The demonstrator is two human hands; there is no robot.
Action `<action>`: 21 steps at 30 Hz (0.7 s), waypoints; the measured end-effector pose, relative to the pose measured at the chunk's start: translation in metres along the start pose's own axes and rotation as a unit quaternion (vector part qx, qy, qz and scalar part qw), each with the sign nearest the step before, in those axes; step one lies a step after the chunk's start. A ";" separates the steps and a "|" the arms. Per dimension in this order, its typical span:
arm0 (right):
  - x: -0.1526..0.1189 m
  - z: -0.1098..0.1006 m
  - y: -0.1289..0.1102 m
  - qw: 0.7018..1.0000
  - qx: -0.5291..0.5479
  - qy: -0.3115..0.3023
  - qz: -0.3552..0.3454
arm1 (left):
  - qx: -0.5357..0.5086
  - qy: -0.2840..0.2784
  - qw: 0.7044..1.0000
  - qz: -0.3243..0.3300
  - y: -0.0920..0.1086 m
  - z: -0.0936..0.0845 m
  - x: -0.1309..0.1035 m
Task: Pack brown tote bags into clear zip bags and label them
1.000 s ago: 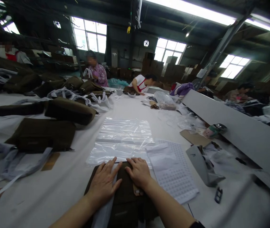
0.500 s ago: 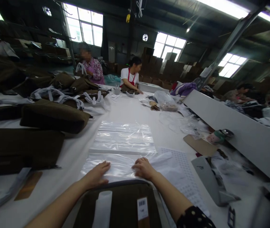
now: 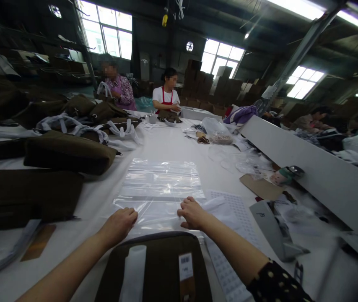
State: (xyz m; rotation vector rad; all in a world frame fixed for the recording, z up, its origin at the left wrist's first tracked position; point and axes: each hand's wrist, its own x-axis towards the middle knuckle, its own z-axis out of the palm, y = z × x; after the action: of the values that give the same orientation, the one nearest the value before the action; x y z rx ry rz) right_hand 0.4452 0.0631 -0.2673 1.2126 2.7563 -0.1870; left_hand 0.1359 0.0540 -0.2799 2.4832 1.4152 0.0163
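A dark green bag point(image 3: 163, 277) lies nearest, just on the near side of both hands, with a white strip point(image 3: 133, 272) and a label point(image 3: 185, 267) on its face. The left hand point(image 3: 119, 226) has its fingers curled closed on the left part of a clear plastic sheet point(image 3: 163, 180); creases run through the plastic from its fingertips. The right hand point(image 3: 193, 214) is curled closed on the right part of the same sheet. The sheet lies flat on the white table point(image 3: 166, 144) between the hands and reaches beyond them.

To the left of the left hand are a brown card point(image 3: 39, 242) and, slightly farther, a dark flat bag point(image 3: 28, 197). Printed paper point(image 3: 240, 218) lies just right of the right hand, partly under the forearm; well to its right are a gray object point(image 3: 268, 226), a tan board point(image 3: 262, 187) and a bottle point(image 3: 285, 176).

Beyond the left hand rests a padded dark bag point(image 3: 68, 153). Beyond the right hand sit a filled clear bag point(image 3: 218, 132) and purple cloth point(image 3: 241, 115). Farthest out, a person in a red apron point(image 3: 167, 98) and another in a patterned top point(image 3: 123, 91) are at the table's far side.
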 end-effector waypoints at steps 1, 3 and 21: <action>-0.003 0.000 -0.002 1.000 0.003 -0.002 -0.018 | -0.007 -0.020 1.000 0.002 0.000 0.001 0.000; -0.009 0.001 -0.004 0.999 0.027 0.002 -0.045 | -0.017 -0.052 0.999 -0.005 -0.001 0.004 0.000; -0.038 -0.003 0.002 0.986 0.067 -0.025 0.153 | -0.063 0.035 0.997 -0.004 0.004 -0.012 -0.023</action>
State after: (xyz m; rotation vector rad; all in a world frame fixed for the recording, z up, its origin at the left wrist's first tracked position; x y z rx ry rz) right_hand 0.4717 0.0370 -0.2584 1.6198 2.5075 -0.3709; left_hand 0.1258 0.0359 -0.2641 2.3959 1.4050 0.1855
